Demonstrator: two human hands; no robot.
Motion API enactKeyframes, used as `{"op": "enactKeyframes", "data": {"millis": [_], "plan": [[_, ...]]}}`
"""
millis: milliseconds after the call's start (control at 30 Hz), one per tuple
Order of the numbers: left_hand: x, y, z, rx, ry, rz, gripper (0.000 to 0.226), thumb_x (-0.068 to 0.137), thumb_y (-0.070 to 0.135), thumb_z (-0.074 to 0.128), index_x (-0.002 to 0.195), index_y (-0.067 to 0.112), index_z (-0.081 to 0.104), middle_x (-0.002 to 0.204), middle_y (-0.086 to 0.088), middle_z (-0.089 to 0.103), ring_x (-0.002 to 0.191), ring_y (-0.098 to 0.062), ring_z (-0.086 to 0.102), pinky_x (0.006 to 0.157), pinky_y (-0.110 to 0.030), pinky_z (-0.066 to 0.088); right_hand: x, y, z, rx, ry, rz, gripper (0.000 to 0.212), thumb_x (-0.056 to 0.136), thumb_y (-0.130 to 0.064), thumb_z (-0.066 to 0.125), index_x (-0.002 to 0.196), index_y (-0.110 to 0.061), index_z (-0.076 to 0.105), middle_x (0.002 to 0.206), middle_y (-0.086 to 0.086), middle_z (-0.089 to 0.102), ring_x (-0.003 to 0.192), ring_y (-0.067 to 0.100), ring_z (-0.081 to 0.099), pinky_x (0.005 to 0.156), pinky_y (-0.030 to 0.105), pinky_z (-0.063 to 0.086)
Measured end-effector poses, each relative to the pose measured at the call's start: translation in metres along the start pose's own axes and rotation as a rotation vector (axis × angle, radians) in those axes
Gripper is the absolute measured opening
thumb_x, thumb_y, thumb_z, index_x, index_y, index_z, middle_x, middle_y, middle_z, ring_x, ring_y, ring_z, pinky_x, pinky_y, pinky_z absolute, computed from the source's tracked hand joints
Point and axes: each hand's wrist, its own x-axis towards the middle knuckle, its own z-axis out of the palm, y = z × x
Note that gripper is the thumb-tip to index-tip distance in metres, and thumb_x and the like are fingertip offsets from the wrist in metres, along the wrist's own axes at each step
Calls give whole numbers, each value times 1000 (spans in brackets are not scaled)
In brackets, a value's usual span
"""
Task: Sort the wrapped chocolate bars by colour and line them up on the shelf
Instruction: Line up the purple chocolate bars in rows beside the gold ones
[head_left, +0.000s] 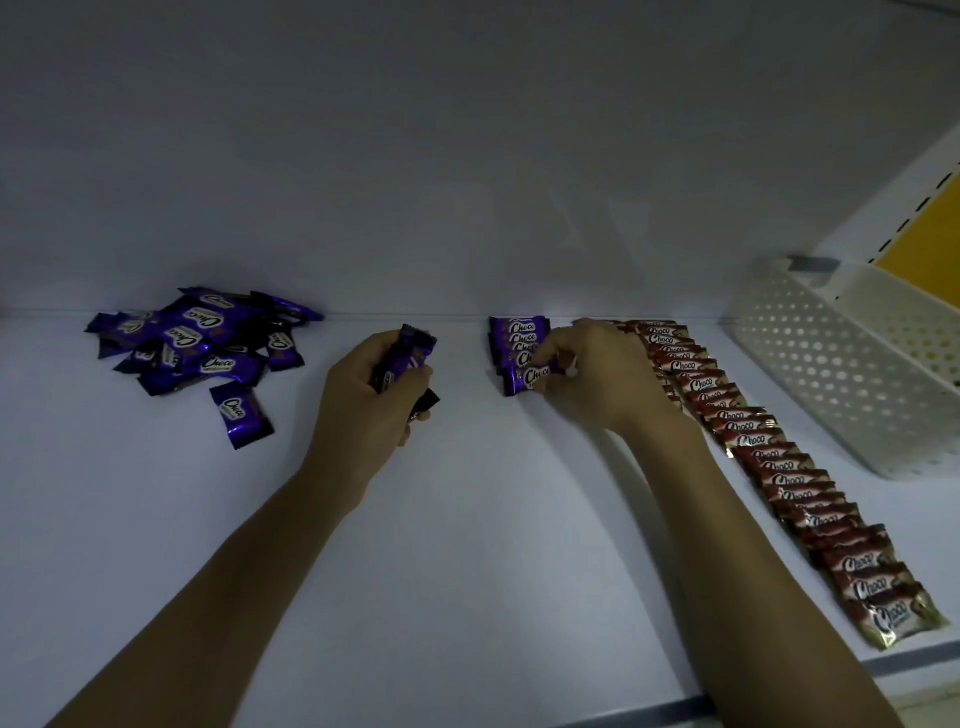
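Note:
A loose heap of purple wrapped chocolate bars (197, 340) lies at the back left of the white shelf (467, 519). My left hand (363, 400) grips a small bunch of purple bars (402, 358) above the shelf's middle. A short row of purple bars (519, 343) starts at the back wall. My right hand (602, 379) pinches the front bar of that row (530, 378), which lies on the shelf. Just right of it, a long overlapping row of red bars (789, 478) runs from the back wall to the shelf's front edge.
A white perforated plastic basket (841, 374) stands at the back right beside the red row. A yellow panel (924, 244) shows behind the slotted upright. The shelf's front edge has a grey strip (727, 701).

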Motion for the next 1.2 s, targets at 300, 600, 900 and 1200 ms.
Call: {"op": "enactKeyframes", "data": {"millis": [300, 600, 900, 1200], "plan": [[-6, 9, 0, -37, -90, 18, 50, 87, 6, 65, 127, 32, 49, 80, 3, 68, 54, -9, 63, 38, -19, 40, -6, -26, 0, 477, 72, -17, 7, 84, -25, 69, 88, -20, 72, 76, 5, 67, 66, 17, 58, 64, 30, 46], [-4, 7, -1, -15, -48, -13, 35, 88, 10, 65, 116, 29, 57, 81, -1, 66, 51, -8, 59, 39, -20, 38, -12, -55, -9, 1228, -104, 226, 11, 88, -5, 59, 79, -12, 60, 71, -1, 68, 69, 13, 66, 60, 22, 45], [-4, 10, 1, -49, 1, -48, 14, 92, 29, 56, 106, 27, 59, 60, 8, 64, 42, -7, 53, 35, -16, 31, -8, -26, -9, 400, -299, -7, 26, 79, -12, 73, 104, -19, 68, 77, -6, 62, 65, 6, 55, 67, 23, 45], [-2, 9, 1, -76, 23, -89, 12, 95, 18, 56, 102, 24, 63, 65, 0, 58, 42, -6, 48, 39, -17, 35, -11, -18, -17, 77, -324, 23, 17, 76, -34, 75, 92, -31, 69, 89, -11, 61, 85, 10, 52, 83, 29, 39]]}}
